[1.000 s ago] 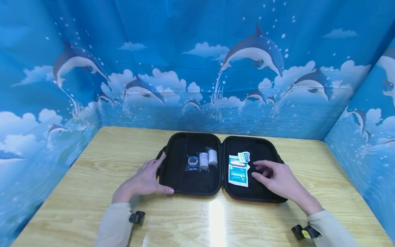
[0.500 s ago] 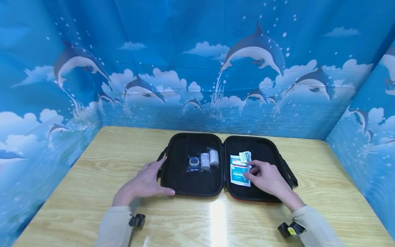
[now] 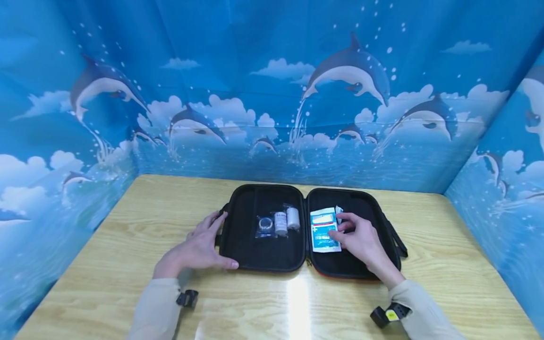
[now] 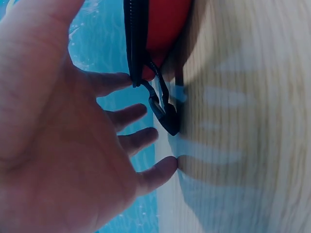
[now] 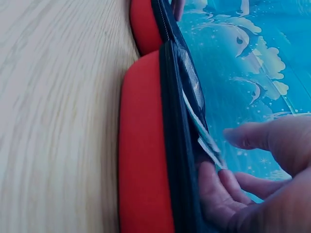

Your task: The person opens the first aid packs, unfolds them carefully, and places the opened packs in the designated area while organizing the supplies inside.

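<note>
A red zip case [image 5: 141,136] with a black lining [image 3: 263,255] lies opened flat on the table. At its left edge is my left hand [image 3: 199,248], fingers spread; the index fingertip [image 4: 121,80] is at the zip edge. Over the right half, my right hand [image 3: 361,238] has its curled fingers at the right edge of a blue-and-white sachet [image 3: 325,241], the thumb overlapping its face. A smaller white packet [image 3: 339,212] shows partly behind the sachet. In the right wrist view, the fingers [image 5: 214,189] reach under the sachet's edge [image 5: 199,126].
The case's left half holds two white wrapped rolls [image 3: 292,218] [image 3: 280,223] and a ring-shaped item in a clear bag [image 3: 265,225]. A black strap [image 3: 397,241] sticks out at the right. A dolphin-print curtain [image 3: 272,94] stands behind the wooden table [image 3: 255,302].
My right hand has moved left onto the sachet. The sachet has shifted slightly left and up, now covering part of the smaller packet that lay on it. My left hand stays at the case edge.
</note>
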